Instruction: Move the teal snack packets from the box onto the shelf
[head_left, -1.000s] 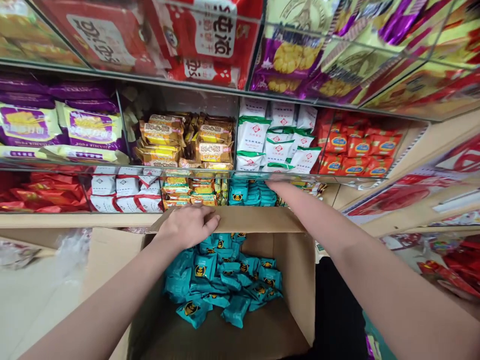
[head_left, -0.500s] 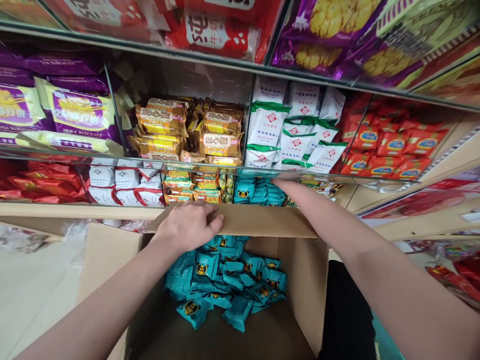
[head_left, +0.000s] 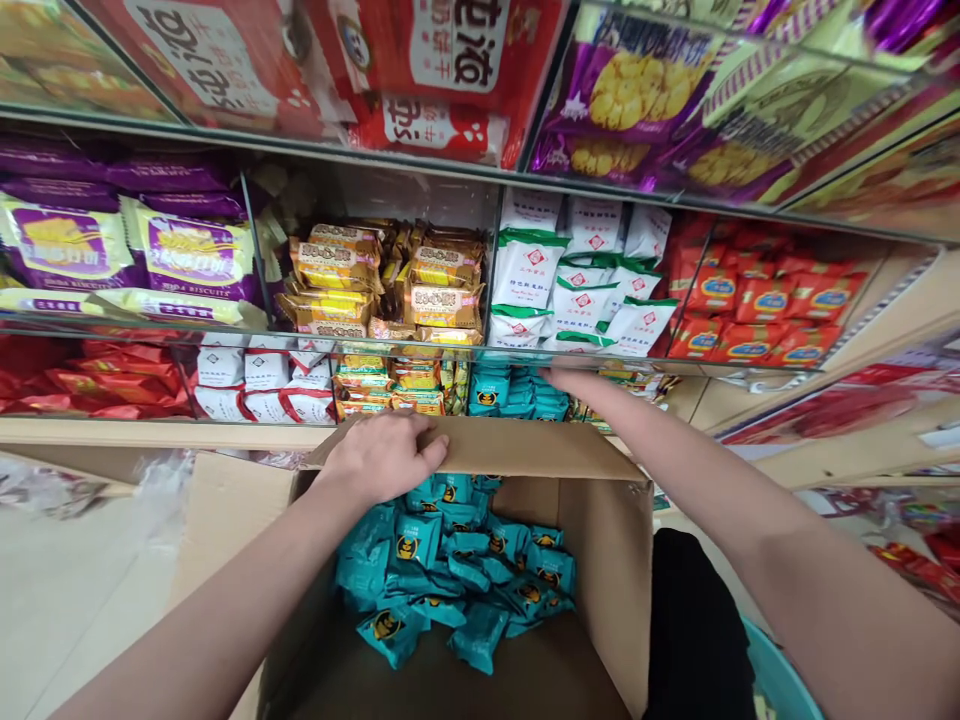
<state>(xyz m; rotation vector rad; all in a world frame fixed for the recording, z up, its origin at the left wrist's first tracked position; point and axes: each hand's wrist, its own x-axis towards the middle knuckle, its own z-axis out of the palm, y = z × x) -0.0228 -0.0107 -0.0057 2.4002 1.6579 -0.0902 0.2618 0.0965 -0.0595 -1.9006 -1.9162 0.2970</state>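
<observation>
My left hand grips the far flap of an open cardboard box, fingers over its top edge and thumb on the near side. Inside the box lies a loose heap of small teal packets, each with a black and yellow print. My right hand reaches over the flap into a lower shelf compartment, beside a stack of similar teal packets. Its fingers are hidden under the glass shelf edge, so what they hold cannot be seen.
The upper glass shelf carries brown-yellow packets, white-green packets and red packets. White-red packets stand lower left. A dark-clothed knee is right of the box, by a teal tub.
The view has shifted slightly, so the shelves appear a little lower. Both hands keep about the same places, left on the flap and right in the compartment.
</observation>
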